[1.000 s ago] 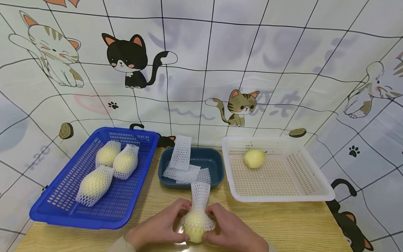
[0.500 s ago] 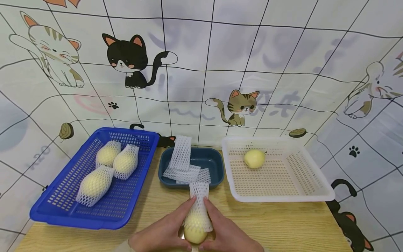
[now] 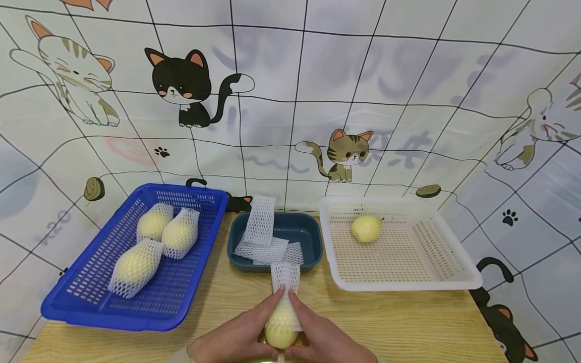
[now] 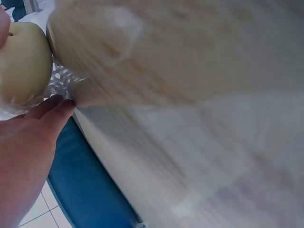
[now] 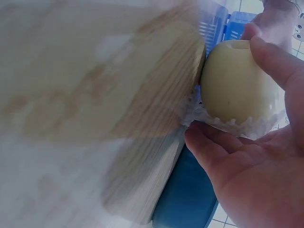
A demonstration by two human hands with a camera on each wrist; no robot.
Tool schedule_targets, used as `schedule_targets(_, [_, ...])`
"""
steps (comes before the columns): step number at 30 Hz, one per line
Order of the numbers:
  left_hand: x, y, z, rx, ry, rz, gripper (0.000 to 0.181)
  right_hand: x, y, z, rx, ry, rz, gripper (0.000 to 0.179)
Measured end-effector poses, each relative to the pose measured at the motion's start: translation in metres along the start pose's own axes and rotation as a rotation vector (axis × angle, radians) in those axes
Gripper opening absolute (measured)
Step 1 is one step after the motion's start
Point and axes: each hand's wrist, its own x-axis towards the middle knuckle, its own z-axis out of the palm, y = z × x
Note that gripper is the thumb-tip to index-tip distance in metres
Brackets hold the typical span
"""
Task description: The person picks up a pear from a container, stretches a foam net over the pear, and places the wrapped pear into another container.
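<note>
1. Blue basket (image 3: 122,324): stands at the far left of the table (image 3: 408,322); three netted fruits (image 3: 135,264) lie in it.
2. Left hand (image 3: 242,327): reaches in from the near edge, angled inward, against the left side of the fruit (image 3: 281,338). Thumb sits at the near end; forefinger extends forward along the net (image 3: 285,307). Thumb and fingers are parted by the width of the fruit and curve round it.
3. Tray (image 3: 310,234): stands beyond the hands; spare nets (image 3: 260,222) lie in it, one propped over the rear rim.
4. Fruit: located between both hands, near end bare, far part inside the net. The net's slack end points toward the tray.
5. Right hand (image 3: 327,330): mirrors the left from the right side. Thumb and fingers grip the fruit and net; forefinger tips lie close together.
6. White basket (image 3: 408,264): stands to the right, holding one bare fruit (image 3: 366,228).
</note>
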Motion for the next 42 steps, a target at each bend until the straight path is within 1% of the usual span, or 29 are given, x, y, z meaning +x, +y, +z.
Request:
schedule_targets(4, [-0.002, 0.001, 0.001, 0.007, 0.004, -0.005, 0.109, -0.002, -0.001, 0.000, -0.033, 0.007, -0.018, 0.102])
schedule_targets(7, [-0.003, 0.002, 0.001, 0.012, 0.015, -0.002, 0.105, -0.004, -0.002, 0.000, -0.037, 0.014, -0.017, 0.098])
schedule_targets(12, [-0.005, 0.002, 0.002, 0.052, 0.054, 0.007, 0.095, -0.006, -0.002, 0.003, -0.065, 0.048, -0.011, 0.092])
schedule_targets(16, [-0.006, 0.004, 0.003, 0.109, 0.092, 0.013, 0.086, -0.008, -0.004, 0.005, -0.128, 0.108, -0.020, 0.087])
schedule_targets(20, [-0.007, 0.005, 0.004, 0.130, 0.131, 0.002, 0.081, -0.008, -0.007, 0.008, -0.201, 0.178, -0.037, 0.080])
schedule_targets(22, [-0.008, 0.007, 0.005, 0.138, 0.161, 0.001, 0.079, -0.009, -0.010, 0.009, -0.229, 0.194, -0.032, 0.078])
schedule_targets(25, [-0.008, 0.008, 0.007, 0.155, 0.223, 0.006, 0.075, -0.008, -0.013, 0.010, -0.270, 0.213, -0.033, 0.074])
schedule_targets(29, [-0.009, 0.010, 0.012, 0.193, 0.339, 0.030, 0.069, -0.008, -0.015, 0.010, -0.314, 0.247, -0.048, 0.070])
schedule_targets(32, [-0.009, 0.011, 0.015, 0.225, 0.416, 0.045, 0.065, -0.007, -0.017, 0.009, -0.313, 0.241, -0.027, 0.068])
schedule_targets(34, [-0.009, 0.011, 0.016, 0.244, 0.455, 0.054, 0.063, -0.006, -0.019, 0.008, -0.296, 0.219, 0.010, 0.068])
schedule_targets(37, [-0.009, 0.012, 0.017, 0.274, 0.500, 0.076, 0.060, -0.005, -0.021, 0.006, -0.267, 0.191, 0.062, 0.070])
schedule_targets(39, [-0.010, 0.013, 0.017, 0.289, 0.514, 0.078, 0.058, -0.004, -0.022, 0.006, -0.257, 0.184, 0.086, 0.071])
schedule_targets(40, [-0.010, 0.013, 0.017, 0.300, 0.516, 0.068, 0.057, -0.004, -0.021, 0.006, -0.257, 0.187, 0.090, 0.071])
schedule_targets(42, [-0.010, 0.015, 0.016, 0.327, 0.502, 0.026, 0.057, -0.003, -0.021, 0.006, -0.253, 0.195, 0.107, 0.074])
